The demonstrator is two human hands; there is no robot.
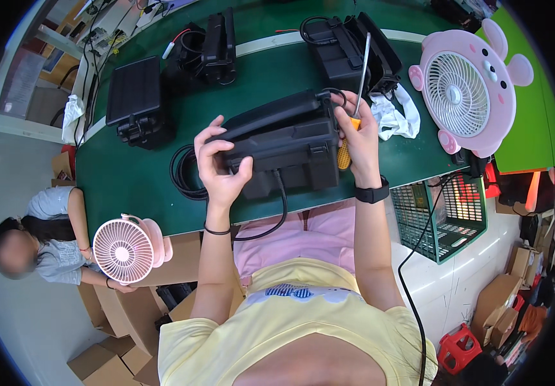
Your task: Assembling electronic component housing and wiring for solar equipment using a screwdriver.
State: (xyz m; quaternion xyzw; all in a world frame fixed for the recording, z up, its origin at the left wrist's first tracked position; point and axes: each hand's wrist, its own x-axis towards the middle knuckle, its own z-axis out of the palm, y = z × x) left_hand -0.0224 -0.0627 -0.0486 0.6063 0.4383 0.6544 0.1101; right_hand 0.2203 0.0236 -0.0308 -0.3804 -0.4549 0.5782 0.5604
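A black plastic case with its lid partly raised stands at the near edge of the green table, in front of me. My left hand is at the case's left end, fingers curved and apart, the fingertips by the lid and front wall. In my right hand is a screwdriver with a yellow handle, its metal shaft pointing up and away. That hand also rests against the right end of the case. Black cable lies coiled left of the case, and another cable hangs from its front.
More black cases stand farther back on the table. White crumpled material and a pink animal-shaped fan are at right. A green crate sits below the table's right edge. Another person is at left beside a small fan.
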